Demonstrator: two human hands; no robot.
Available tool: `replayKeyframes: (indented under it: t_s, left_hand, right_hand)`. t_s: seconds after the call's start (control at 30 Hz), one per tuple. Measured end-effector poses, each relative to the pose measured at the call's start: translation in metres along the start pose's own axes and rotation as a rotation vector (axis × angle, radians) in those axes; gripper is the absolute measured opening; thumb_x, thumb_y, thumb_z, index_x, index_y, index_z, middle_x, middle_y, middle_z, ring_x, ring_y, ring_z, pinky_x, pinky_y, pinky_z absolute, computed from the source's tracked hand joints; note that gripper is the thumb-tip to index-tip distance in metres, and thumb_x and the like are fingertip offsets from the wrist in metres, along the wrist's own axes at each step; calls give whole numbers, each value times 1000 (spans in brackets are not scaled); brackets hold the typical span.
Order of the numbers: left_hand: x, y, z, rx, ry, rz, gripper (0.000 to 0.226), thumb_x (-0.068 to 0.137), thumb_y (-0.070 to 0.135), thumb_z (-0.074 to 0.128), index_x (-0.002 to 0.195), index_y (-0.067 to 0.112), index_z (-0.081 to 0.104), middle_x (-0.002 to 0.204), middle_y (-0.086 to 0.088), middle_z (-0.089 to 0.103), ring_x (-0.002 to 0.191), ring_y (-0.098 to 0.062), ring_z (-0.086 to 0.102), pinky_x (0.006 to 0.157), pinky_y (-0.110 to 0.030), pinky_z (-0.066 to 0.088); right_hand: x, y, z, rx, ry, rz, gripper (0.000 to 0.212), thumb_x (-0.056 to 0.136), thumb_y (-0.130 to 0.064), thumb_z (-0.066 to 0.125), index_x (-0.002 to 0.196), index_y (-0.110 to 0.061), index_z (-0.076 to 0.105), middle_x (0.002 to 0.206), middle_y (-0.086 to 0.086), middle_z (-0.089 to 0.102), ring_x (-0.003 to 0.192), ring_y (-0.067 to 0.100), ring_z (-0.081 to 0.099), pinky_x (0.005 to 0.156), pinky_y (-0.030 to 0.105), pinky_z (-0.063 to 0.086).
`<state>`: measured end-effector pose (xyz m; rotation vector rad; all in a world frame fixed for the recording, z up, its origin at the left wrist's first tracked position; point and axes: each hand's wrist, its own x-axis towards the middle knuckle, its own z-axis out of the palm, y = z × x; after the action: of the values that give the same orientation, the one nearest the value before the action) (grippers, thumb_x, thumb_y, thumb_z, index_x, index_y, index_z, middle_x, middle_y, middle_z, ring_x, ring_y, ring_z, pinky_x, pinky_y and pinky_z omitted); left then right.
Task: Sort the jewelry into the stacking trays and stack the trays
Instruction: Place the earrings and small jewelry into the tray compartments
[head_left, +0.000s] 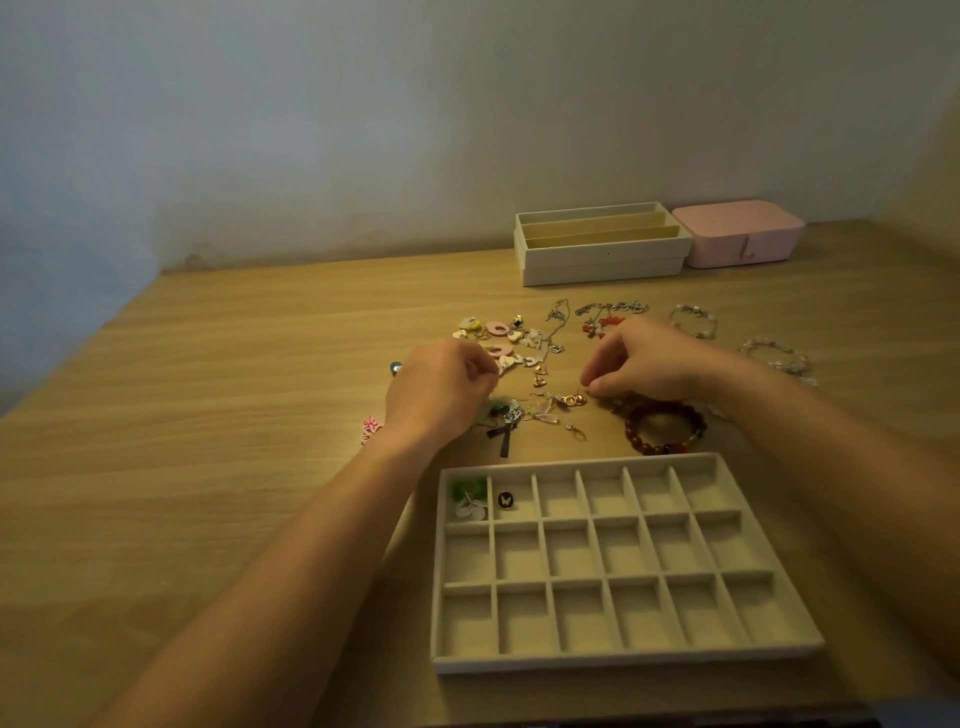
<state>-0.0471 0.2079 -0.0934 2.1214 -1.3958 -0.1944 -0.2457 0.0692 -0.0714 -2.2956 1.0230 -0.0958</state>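
2 bare hands work over a loose scatter of jewelry (524, 358) on a wooden table (234, 415). The left hand (441, 387) is curled, its fingertips pinched over a small green and white earring at the near edge of the pile; whether it actually grips the piece cannot be told. The right hand (644, 361) hovers with fingers bent and thumb close to the forefinger, nothing visible between them. A red bead bracelet (662, 428) lies just below that hand. Nearest the camera sits a beige tray (618, 660) with 18 compartments; its far-left cell holds a green and white piece, the next cell a dark round one. Against the wall stand a stack of cream trays (602, 260) and, touching it, a shut pink box (737, 234).
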Motion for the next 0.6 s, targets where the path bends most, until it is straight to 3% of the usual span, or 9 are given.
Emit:
replayKeyframes:
  t_s: [0.23,0.43,0.5,0.6]
  left_hand:
    - [2,20,9,-38,-158,178,13,89,25,73,88,39,74,89,14,67,94,-14,61,83,-36,53]
    - [3,30,11,-93,-173,190,16,90,24,72,85,39,70,88,14,66,88,-7,60,75,-30,48]
    - [3,30,12,-148,-159,180,14,89,23,73,86,36,73,88,12,67,86,-5,59,72,-26,45]
    - [2,31,13,-237,-158,158,9,89,22,74,90,31,76,92,8,71,88,-4,63,75,-27,49]
  right_hand:
    - [-9,1,-6,-60,-58,57,14,80,-23,85,92,-23,76,98,-3,72,96,15,66,86,38,60]
    - [-12,-2,-4,-151,-74,60,14,81,-18,83,90,-25,74,94,-4,71,93,15,68,79,35,62]
    - [-14,-3,-7,-52,-64,47,14,85,-15,80,95,-23,74,96,-3,72,93,14,69,75,29,61]
    - [-20,-6,-11,316,-50,40,18,87,-7,76,103,-15,74,93,1,77,86,14,75,64,19,57]
